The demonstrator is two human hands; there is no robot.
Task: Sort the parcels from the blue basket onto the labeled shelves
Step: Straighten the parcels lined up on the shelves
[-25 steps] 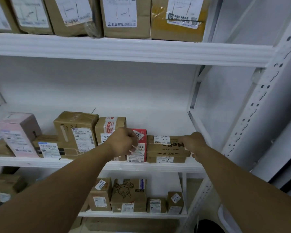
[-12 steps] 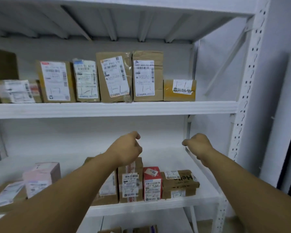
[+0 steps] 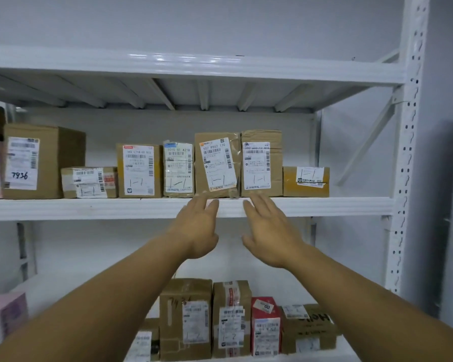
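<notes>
Head view: left hand and right hand both up at the front edge of the upper shelf, fingers straight and spread, holding nothing. Fingertips lie just below the leaning parcel marked 1-1; contact cannot be told. It stands in the row of 1-1 boxes, close against the neighbour box. Blue basket out of sight. Judged: small carton, wrinkled tape wrap, likely light, fairly stiff, slightly slick; hold both side faces, low down
</notes>
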